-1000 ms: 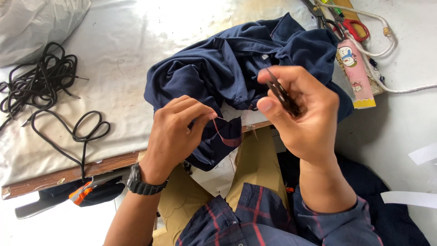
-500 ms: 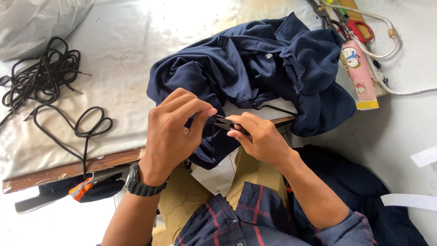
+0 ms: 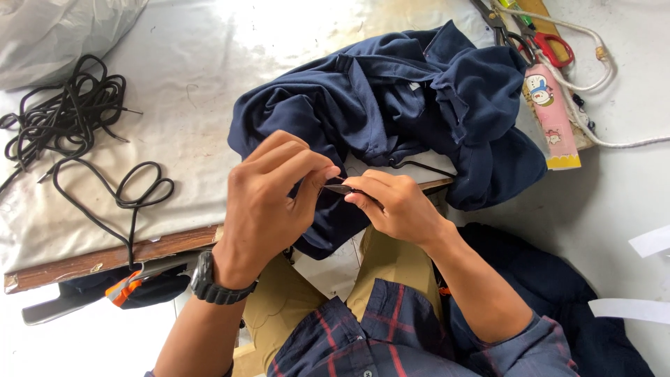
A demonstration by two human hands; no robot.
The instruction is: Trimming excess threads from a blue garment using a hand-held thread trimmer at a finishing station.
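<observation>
Head view: right hand has dropped from two o'clock, meeting left hand; both pinch navy garment, right gripping a small tool.

Black cord coiled far left; red-handled scissors, pink tube, white rope top right.

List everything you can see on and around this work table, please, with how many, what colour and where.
garment: one, navy blue, bunched at the table's middle, its edge pinched by both hands
small tool: one, dark metal, between the fingertips
cords: a tangle, black, left on the table
scissors: one pair, red handles, top right
tube-shaped pack: one, pink, right of the garment
rope: one, white, top right
paper strips: two, white, right edge
table: one, white cover, wooden front edge
wristwatch: one, black, left wrist
left hand: pinching the garment
right hand: holding the small tool
</observation>
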